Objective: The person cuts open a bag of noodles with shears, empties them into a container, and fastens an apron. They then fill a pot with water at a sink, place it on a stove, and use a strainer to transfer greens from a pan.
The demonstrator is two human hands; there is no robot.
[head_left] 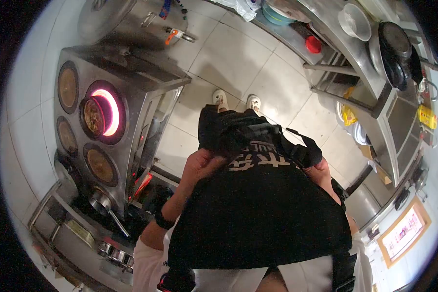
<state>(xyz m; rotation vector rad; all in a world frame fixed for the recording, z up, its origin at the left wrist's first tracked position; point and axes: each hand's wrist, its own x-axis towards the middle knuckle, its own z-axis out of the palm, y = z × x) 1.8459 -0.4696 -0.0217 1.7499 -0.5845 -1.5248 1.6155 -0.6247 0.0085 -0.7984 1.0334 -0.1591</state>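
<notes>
A black apron [258, 214] with pale printed lettering covers my front. My left hand [202, 163] is at the apron's left edge, its fingers closed on the dark cloth near the waist. On the other side, my right hand [319, 171] is closed on the apron's right edge, beside a black strap with a buckle [302, 156]. The fingertips of both hands are partly hidden by the black fabric. Below the apron, my two light shoes [220, 100] stand on the floor.
To the left is a steel stove [131, 104] with several round burners; one glows pink around a small pot [94, 117]. A long-handled saucepan [101, 202] sits near its corner. At right, a steel counter [343, 53] holds bowls and dark pans [395, 41]. Pale tiles [228, 46] cover the floor.
</notes>
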